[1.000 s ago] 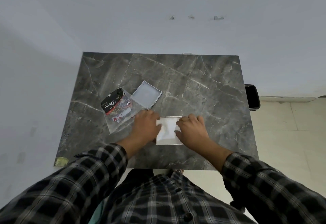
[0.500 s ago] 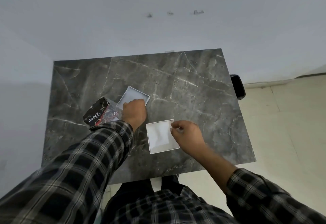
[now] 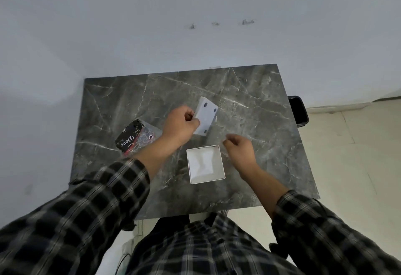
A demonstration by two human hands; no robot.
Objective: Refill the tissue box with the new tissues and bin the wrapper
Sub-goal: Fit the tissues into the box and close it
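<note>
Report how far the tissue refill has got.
Done: the white box sits open on the marble table with tissues inside. In hand: the left hand holds the box's other piece, tilted; the right hand hovers by the box. Left: close it and bin the wrapper, which lies on the table.

— Where does the open tissue box [image 3: 205,164] sit?

— On the table [image 3: 249,92], near its front edge, about midway across.

— And the other items, taken from that box?

— The lid [image 3: 206,119] is behind it, tilted and lifted off the table in the left hand [image 3: 180,123]. The wrapper [image 3: 135,138] lies on the table to the box's left and a little behind. The right hand [image 3: 239,149] hovers just beside the box's right rear corner. The bin [image 3: 298,110] stands beyond the table's right edge, behind and right of the box.
</note>
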